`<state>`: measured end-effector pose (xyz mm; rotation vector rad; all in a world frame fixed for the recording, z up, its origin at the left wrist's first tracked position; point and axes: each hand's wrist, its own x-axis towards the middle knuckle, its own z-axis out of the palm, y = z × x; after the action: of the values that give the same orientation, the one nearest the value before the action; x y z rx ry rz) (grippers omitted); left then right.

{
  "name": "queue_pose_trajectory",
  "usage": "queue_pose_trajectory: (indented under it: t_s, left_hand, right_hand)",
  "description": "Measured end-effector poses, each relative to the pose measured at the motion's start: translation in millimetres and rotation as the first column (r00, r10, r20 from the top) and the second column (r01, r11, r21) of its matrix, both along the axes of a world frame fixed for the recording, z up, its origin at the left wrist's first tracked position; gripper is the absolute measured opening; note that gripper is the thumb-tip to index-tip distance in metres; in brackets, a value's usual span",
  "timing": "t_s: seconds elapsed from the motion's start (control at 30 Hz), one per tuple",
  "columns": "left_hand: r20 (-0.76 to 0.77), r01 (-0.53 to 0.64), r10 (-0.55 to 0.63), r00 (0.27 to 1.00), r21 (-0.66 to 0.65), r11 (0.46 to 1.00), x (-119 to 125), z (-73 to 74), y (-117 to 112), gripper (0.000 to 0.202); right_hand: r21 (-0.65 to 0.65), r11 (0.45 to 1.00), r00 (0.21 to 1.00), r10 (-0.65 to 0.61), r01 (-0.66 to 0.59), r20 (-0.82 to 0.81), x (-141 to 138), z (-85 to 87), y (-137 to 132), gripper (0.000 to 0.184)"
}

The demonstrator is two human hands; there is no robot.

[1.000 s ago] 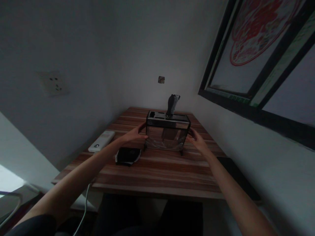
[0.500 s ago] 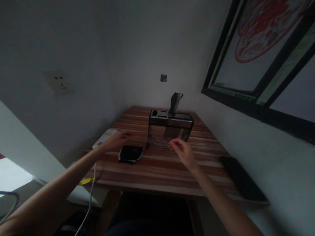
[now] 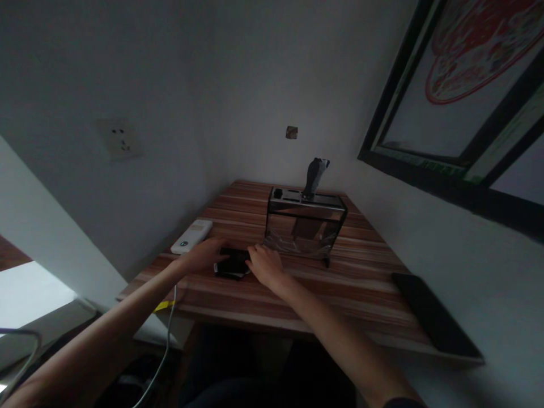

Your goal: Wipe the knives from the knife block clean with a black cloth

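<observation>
Both hands are at the black packet [image 3: 233,265], which lies flat on the near part of the table [image 3: 361,294], just in front of the clear box [image 3: 304,228] and toward its left. The step in hand looks like taking hold of the packet from both ends. The left hand [image 3: 206,254] comes over its left end, fingers reaching along the far edge; the right hand [image 3: 266,266] meets the right end with its fingers bent inward. Both seem to touch it, but the dim light hides the fingertips, so I cannot tell whether either is gripping or only resting there. The box stands upright and apart from the left hand, its lower left corner close behind the right hand, with a dark handle [image 3: 314,177] rising from its top. The white power bank [image 3: 192,236] lies beyond the left wrist. From here, the next move would call for firm, even pressure from both ends, thumbs and fingers closing on the edges, and keeping the right knuckles clear of the box.
</observation>
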<state>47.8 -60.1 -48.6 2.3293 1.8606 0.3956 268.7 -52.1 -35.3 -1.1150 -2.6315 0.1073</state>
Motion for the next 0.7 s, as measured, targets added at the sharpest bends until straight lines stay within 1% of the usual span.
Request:
queue_pose_trajectory:
  t_s: [0.07, 0.17, 0.33, 0.43, 0.57, 0.63, 0.7]
  left_hand:
    - [-0.028, 0.012, -0.012, 1.000, 0.003, 1.000, 0, -2.8, 0, 0.032]
    - [-0.045, -0.003, 0.004, 0.999, 0.017, 1.000, 0, -6.0, -1, 0.031]
    - [-0.022, 0.020, -0.020, 1.000, 0.007, 1.000, -1, -7.6, 0, 0.034]
    - [-0.009, 0.020, -0.020, 1.000, 0.010, 1.000, 1, -7.8, 0, 0.030]
    - [-0.002, 0.008, -0.008, 1.000, 0.034, 0.999, 4, -6.3, -2, 0.021]
    - [0.034, 0.021, -0.023, 0.999, 0.031, 0.999, 7, -3.5, -3, 0.021]
    - [0.104, 0.031, -0.030, 0.994, -0.004, 1.000, 11, 1.1, -5, 0.021]
  right_hand:
    - [0.010, 1.000, 1.000, -0.004, 0.004, 0.008, -4, -3.3, -2, 0.020]
    - [0.011, 1.000, 1.000, -0.006, 0.006, 0.004, -7, -7.8, -4, 0.020]
    - [-0.031, 0.999, 0.999, -0.014, 0.012, -0.049, -8, -11.9, -1, 0.023]
    - [-0.078, 0.997, 0.994, -0.036, 0.028, -0.107, -8, -15.0, 2, 0.027]
    - [-0.164, 0.986, 0.974, -0.061, 0.025, -0.217, -6, -19.6, 5, 0.027]
    - [-0.206, 0.978, 0.954, -0.078, 0.017, -0.289, -3, -21.1, 6, 0.025]
    - [-0.257, 0.966, 0.928, -0.093, -0.004, -0.362, 1, -22.0, 7, 0.022]
